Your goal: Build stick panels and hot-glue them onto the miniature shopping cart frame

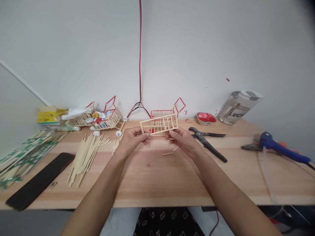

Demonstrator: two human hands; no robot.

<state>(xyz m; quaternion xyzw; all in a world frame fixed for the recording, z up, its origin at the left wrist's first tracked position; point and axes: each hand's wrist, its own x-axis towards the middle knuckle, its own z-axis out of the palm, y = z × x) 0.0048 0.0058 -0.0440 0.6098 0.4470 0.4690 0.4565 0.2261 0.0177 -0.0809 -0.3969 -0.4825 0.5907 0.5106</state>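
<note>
Okay so, the left hand is pinching the stick frame at its lower left corner, and the right hand has the lower right corner pinched too. The frame sits right between them, long axis running hand to hand, right end tipped a bit higher, so neither hand is really nearer. A red-trimmed stick cart is just behind it; can't tell if they touch. On the wooden tabletop, loose sticks lie left of the left hand, pliers just right of the right hand, and a blue glue gun well out past those. Beyond both hands there's a pale wall with a red-and-black cable hanging down it.
</note>
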